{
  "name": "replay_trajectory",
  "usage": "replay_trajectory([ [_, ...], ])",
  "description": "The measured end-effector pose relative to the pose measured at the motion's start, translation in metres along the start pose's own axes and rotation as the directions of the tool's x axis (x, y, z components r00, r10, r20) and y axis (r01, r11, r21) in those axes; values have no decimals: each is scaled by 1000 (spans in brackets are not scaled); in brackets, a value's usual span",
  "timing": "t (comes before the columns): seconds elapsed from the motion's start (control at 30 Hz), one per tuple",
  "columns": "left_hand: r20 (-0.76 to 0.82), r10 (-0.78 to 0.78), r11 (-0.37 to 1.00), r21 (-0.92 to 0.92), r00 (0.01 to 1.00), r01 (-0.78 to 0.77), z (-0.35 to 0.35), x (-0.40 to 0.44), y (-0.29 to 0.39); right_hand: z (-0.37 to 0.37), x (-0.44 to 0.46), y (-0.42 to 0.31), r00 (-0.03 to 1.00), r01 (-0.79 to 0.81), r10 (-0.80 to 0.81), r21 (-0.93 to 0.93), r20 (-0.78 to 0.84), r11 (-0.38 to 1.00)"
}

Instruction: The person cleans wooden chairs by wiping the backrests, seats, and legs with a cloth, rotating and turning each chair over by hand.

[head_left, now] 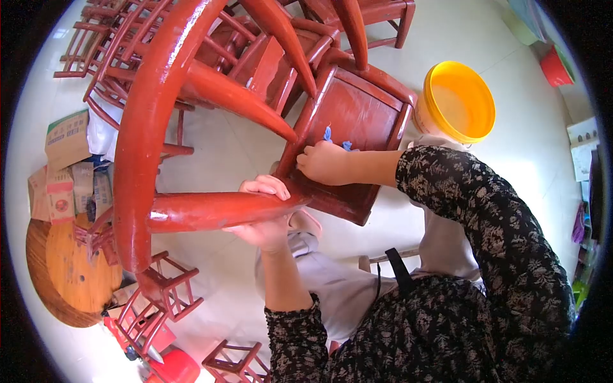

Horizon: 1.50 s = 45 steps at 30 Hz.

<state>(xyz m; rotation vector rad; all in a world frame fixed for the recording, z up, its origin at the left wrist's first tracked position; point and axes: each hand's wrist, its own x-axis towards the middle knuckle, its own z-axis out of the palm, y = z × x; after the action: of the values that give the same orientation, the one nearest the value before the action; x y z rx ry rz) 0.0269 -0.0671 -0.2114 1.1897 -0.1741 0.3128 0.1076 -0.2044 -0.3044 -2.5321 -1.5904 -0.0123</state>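
Head view: red chair (361, 105) lies tilted, panel at 1 o'clock. Left hand (267, 232), near centre, wraps the thick post (191, 211) running to 9 o'clock, likely steadying the frame. Right hand (324, 162), toward 1, bunched round blue cloth (327, 134), likely to keep it against the panel. Yellow bucket (426, 116) at 2 o'clock, beside chair, presumably for reach.

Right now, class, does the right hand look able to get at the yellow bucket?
Probably yes. The yellow bucket stands beside the red chair seat, its open top uncovered. The right hand, by the blue cloth, would likely only need to clear the seat's edge.
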Motion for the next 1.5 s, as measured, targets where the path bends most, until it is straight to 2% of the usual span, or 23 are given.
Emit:
replay_trajectory([
  [0.03,-19,-12,1000,-6,1000,12,1,0,1,1,0,-5,1000,0,0,7,2,1000],
  [0.1,-17,-13,1000,-19,1000,12,1,0,1,4,3,-17,946,-323,316,302,73,897],
  [0.13,-17,-9,999,-32,1000,8,1,1,0,5,6,-17,946,-321,314,301,73,898],
  [0.17,-19,-7,999,-33,1000,6,0,1,-1,6,10,-17,871,-460,470,571,143,680],
  [0.2,7,4,999,-41,1000,-4,-3,1,-2,10,13,-16,772,-531,581,765,257,366],
  [0.23,36,14,999,-49,999,-12,-4,2,-3,42,17,-15,770,-531,586,765,255,365],
  [0.27,41,12,999,-53,999,-10,-4,3,-3,96,23,-15,764,-452,603,858,230,245],
  [0.3,36,13,998,-64,999,-10,-3,3,-4,95,25,-17,755,-356,621,927,210,120],
  [0.33,30,12,997,-75,999,-10,-2,2,-5,95,23,-15,752,-358,624,926,212,117],
  [0.37,30,8,997,-75,1000,-6,-2,2,-5,95,22,-12,839,-447,525,732,143,514],
  [0.4,12,0,998,-68,1000,1,0,1,-5,73,20,-12,910,-411,392,399,133,819],
  [0.43,-7,-8,998,-62,1000,8,0,1,-4,50,19,-11,910,-412,391,400,136,819],
  [0.5,12,-3,998,-63,1000,3,-4,2,-5,7,18,-10,778,-623,499,565,380,541],
  [0.53,33,6,998,-66,999,-4,-5,3,-6,0,14,-6,779,-623,502,563,376,544],
  [0.6,40,8,999,-52,999,-6,-4,4,-5,-9,3,0,865,-501,393,502,312,705],
  [0.83,35,22,998,-66,999,-20,-6,4,-6,-11,-24,-6,851,-519,379,473,363,712],
  [0.93,52,43,998,-54,998,-40,-8,5,-7,7,-24,-4,823,-568,429,552,373,610],
  [1.0,56,30,995,-98,998,-25,-10,3,-8,13,-20,-11,822,-489,532,731,204,476],
  [1.03,58,26,990,-143,998,-18,-11,3,-8,15,-17,-15,822,-491,530,732,209,472],
  [1.1,63,32,995,-96,997,-26,-10,4,-7,14,-9,-20,856,-367,517,716,9,594],
  [1.23,59,43,999,-21,997,-42,-6,6,-6,13,2,-28,896,-378,443,543,12,750],
  [1.4,14,22,1000,1,1000,-22,-2,6,-6,23,4,-30,961,-163,243,436,-134,885],
  [1.5,15,15,1000,8,1000,-15,-2,6,-5,15,0,-23,990,-110,134,377,-40,920],
])
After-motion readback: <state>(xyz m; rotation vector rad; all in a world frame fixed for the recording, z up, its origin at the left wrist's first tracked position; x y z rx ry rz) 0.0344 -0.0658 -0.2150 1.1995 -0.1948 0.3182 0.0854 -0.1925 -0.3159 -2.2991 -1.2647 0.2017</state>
